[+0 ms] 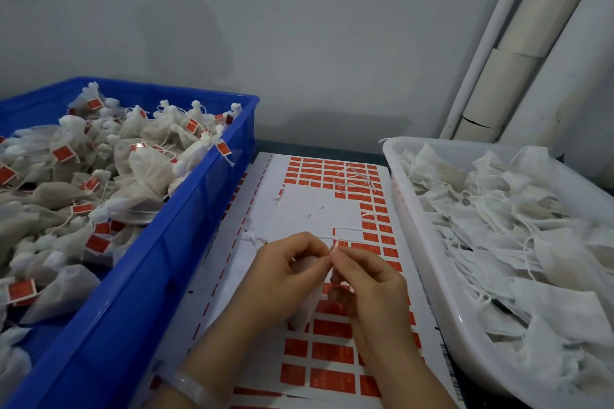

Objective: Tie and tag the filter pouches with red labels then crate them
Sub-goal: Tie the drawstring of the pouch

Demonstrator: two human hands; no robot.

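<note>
My left hand [282, 272] and my right hand [368, 279] meet over the sheet of red labels [332, 352]. Between them is a white filter pouch [307, 310], which hangs below my fingers. Both hands pinch its string near the top, where a small red label [335, 246] sticks up between the fingertips. The blue crate [159, 242] on the left holds many tied pouches with red tags [63, 153]. The white tray [432, 259] on the right holds a heap of flat, untied pouches [518, 242].
Loose white strings [354, 180] lie on the far part of the label sheet, where a patch of labels has been peeled off [309, 209]. A grey wall and white pipes [491, 43] stand behind the table. A pale bracelet [191, 385] is on my left wrist.
</note>
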